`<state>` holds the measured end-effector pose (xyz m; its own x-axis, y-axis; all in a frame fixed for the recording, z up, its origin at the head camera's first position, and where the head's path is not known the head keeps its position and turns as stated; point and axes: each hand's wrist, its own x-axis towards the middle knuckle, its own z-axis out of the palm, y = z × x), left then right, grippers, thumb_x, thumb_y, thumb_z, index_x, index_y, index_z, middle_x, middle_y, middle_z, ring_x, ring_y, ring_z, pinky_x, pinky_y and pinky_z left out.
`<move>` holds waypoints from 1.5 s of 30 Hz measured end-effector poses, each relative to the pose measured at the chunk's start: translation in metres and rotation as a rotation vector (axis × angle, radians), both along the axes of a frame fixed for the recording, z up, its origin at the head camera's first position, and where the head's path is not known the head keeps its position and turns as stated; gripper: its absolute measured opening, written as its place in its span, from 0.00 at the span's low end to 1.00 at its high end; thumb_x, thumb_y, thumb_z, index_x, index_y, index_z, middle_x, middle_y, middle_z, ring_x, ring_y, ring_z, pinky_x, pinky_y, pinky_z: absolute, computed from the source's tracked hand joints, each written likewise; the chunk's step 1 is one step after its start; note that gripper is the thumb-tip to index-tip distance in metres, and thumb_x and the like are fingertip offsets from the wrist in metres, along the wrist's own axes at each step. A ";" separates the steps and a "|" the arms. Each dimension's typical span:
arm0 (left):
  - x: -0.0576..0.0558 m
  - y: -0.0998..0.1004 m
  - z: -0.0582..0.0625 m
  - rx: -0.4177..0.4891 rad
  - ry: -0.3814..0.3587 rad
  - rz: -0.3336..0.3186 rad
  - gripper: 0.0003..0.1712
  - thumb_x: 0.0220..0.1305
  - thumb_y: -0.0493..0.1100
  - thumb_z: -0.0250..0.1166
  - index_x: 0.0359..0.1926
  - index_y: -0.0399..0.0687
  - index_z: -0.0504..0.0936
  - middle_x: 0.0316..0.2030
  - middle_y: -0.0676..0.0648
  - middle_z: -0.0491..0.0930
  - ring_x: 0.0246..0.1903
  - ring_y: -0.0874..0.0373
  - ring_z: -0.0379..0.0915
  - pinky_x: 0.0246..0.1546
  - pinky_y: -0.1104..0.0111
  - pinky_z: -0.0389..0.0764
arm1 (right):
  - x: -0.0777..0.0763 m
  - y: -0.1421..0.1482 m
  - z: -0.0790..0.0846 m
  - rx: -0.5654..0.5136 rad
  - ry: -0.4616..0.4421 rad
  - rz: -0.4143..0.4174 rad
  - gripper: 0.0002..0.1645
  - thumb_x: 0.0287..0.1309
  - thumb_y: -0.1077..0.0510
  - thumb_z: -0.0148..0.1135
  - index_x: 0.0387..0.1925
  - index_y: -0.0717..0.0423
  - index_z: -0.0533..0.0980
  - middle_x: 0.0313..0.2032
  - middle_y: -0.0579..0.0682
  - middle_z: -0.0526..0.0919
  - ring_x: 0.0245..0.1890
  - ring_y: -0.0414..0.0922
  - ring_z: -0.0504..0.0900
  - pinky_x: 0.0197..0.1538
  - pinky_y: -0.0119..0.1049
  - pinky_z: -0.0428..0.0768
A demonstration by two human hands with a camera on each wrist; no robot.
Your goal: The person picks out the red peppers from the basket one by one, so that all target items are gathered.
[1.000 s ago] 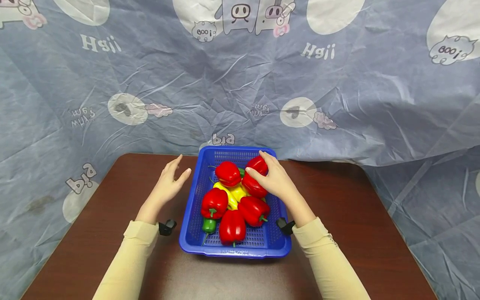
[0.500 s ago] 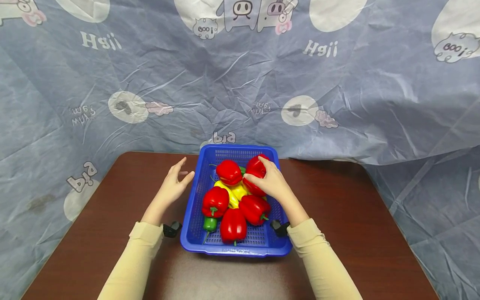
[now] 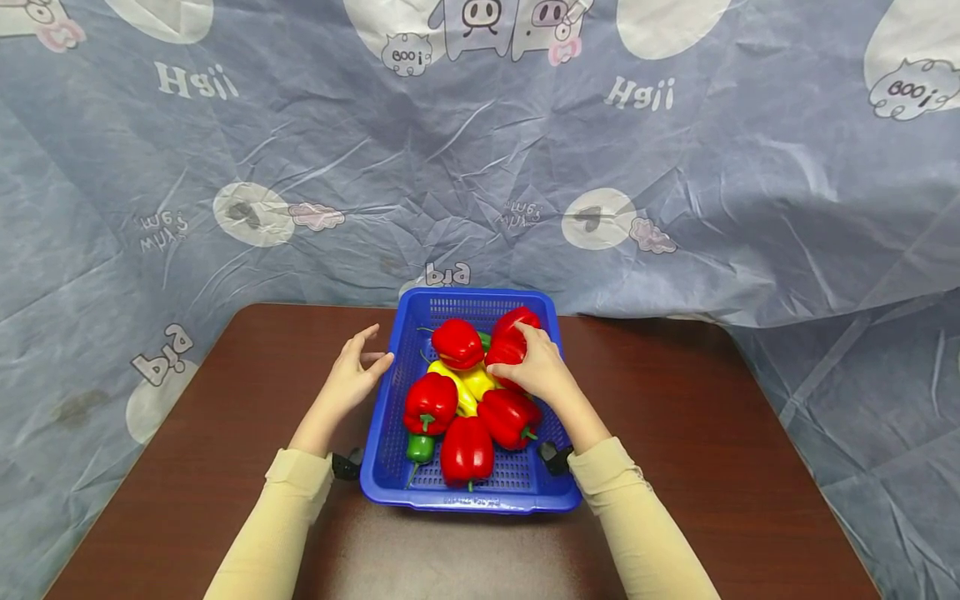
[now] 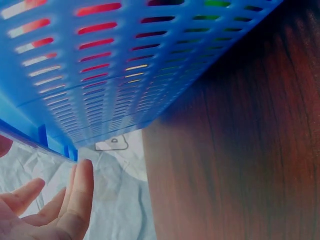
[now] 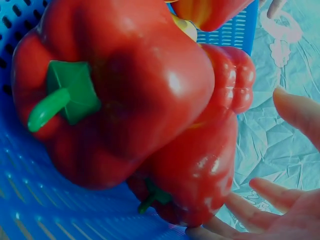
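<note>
A blue plastic basket (image 3: pixel 472 502) holds several red bell peppers (image 3: pixel 467 452), along with yellow peppers (image 3: pixel 477 383) and a small green pepper (image 3: pixel 420 449). My right hand (image 3: pixel 545 367) reaches over the right rim, thumb and fingers spread about a red bell pepper (image 3: pixel 507 348) at the back right. In the right wrist view, the fingertips are right at the side of that bell pepper (image 5: pixel 195 165), with the thumb held apart. Beside the left rim, my left hand (image 3: pixel 348 381) has its fingers extended; the left wrist view shows a fingertip (image 4: pixel 82 172) close under the rim.
The basket stands on a dark brown wooden table (image 3: pixel 675 433), near its back edge. A grey-blue printed cloth (image 3: pixel 450 150) hangs behind and at both sides. Small black wrist cameras (image 3: pixel 555 457) sit at both cuffs, the right one over the basket's edge.
The left hand has come rightward, nearer the left rim. The right hand has lowered slightly, its thumb and fingers closer around the back right red bell pepper. The peppers stay in place.
</note>
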<state>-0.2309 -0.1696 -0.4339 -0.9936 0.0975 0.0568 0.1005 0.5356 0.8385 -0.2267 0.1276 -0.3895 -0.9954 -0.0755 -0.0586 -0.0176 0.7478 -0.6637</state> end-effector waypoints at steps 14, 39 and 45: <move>0.006 0.002 -0.008 0.012 -0.019 -0.015 0.31 0.69 0.39 0.61 0.70 0.39 0.63 0.65 0.35 0.67 0.53 0.41 0.78 0.51 0.51 0.80 | 0.003 -0.007 -0.006 0.133 -0.029 -0.016 0.52 0.50 0.55 0.75 0.72 0.63 0.59 0.68 0.66 0.63 0.66 0.66 0.62 0.65 0.58 0.69; 0.008 0.003 -0.013 0.097 -0.088 -0.014 0.32 0.71 0.39 0.59 0.72 0.38 0.62 0.59 0.32 0.72 0.53 0.41 0.76 0.51 0.54 0.81 | 0.008 -0.004 -0.001 0.209 0.083 -0.042 0.42 0.47 0.53 0.76 0.63 0.62 0.71 0.58 0.64 0.75 0.54 0.62 0.76 0.57 0.55 0.78; 0.008 0.003 -0.013 0.108 -0.075 -0.012 0.31 0.71 0.39 0.59 0.71 0.37 0.62 0.59 0.32 0.72 0.53 0.41 0.76 0.52 0.55 0.80 | 0.006 0.005 0.005 0.120 0.054 -0.037 0.42 0.49 0.50 0.74 0.64 0.61 0.70 0.58 0.64 0.76 0.54 0.61 0.77 0.56 0.56 0.79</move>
